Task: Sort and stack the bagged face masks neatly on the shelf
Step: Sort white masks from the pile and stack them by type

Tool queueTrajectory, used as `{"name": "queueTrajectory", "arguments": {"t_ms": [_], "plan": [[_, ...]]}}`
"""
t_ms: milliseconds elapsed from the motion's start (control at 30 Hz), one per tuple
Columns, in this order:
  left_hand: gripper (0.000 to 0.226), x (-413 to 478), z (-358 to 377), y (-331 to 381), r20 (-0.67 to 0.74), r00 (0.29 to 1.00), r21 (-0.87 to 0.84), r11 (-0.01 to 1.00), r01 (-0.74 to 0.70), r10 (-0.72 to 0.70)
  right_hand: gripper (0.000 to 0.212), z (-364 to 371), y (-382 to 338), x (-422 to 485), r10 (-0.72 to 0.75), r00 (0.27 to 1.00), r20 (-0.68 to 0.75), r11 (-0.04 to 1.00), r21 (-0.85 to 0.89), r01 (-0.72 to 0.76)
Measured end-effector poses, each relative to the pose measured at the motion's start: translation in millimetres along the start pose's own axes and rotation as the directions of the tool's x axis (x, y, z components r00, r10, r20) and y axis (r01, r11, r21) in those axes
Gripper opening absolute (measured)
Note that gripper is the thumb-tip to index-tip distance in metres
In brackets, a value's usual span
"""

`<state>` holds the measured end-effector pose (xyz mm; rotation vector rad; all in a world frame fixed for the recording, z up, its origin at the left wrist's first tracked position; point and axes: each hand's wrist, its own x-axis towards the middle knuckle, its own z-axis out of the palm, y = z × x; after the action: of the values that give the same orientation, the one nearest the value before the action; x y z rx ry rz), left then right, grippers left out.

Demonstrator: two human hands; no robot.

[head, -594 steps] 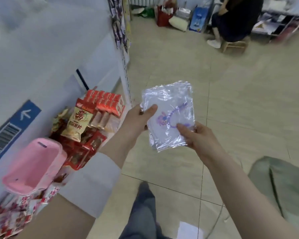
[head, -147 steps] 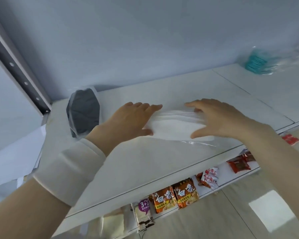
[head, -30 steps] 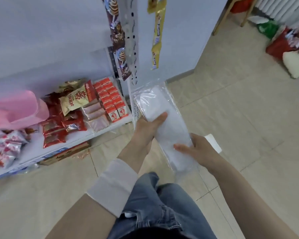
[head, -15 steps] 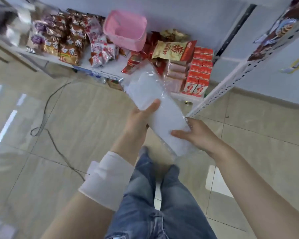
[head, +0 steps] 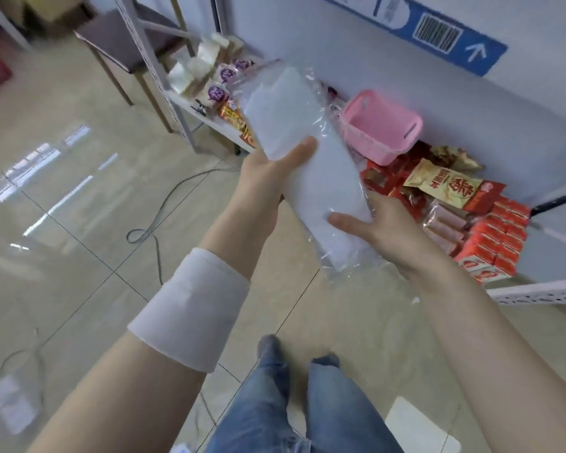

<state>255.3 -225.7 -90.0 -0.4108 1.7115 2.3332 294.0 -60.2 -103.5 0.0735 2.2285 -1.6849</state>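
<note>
Both arms reached forward, elbows bent, hands meeting in front of the body. The left hand (head: 262,178) gripped a pack (head: 294,119) from the left side, left thumb (head: 303,150) laid across its upper face and the fingers hidden underneath. The right hand (head: 384,223) held the pack's lower end, palm turned up beneath it, right thumb (head: 343,220) pressed on top. The left hand sat higher and farther out than the right. A white cuff (head: 190,305) wrapped the left forearm; the right forearm was bare. Below, two legs (head: 340,413) in jeans stood apart.
</note>
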Motion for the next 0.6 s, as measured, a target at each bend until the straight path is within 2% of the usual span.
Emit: {"name": "queueTrajectory", "arguments": {"t_ms": [200,333,467,533,600], "plan": [[0.031,80,-4,87,0.134,0.988,-0.024,0.997,-0.074,0.076,0.016,-16,-76,80,-0.115,0.993,-0.014,0.992,-0.045,0.115],[0.025,137,23,145,0.27,0.955,-0.094,0.99,-0.103,0.125,0.025,-50,-117,136,-0.182,0.974,-0.135,0.975,-0.15,0.161],[0.039,191,48,199,0.41,0.905,-0.056,0.994,-0.097,0.111,0.013,-95,-156,183,-0.223,0.961,-0.163,0.966,-0.171,0.195],[0.045,217,63,213,0.414,0.905,-0.026,0.995,-0.1,0.101,0.012,-115,-172,202,-0.212,0.963,-0.163,0.97,-0.157,0.187],[0.033,247,80,220,0.364,0.922,-0.032,0.991,-0.13,0.133,0.013,-133,-186,222,-0.174,0.97,-0.172,0.978,-0.147,0.15]]}}
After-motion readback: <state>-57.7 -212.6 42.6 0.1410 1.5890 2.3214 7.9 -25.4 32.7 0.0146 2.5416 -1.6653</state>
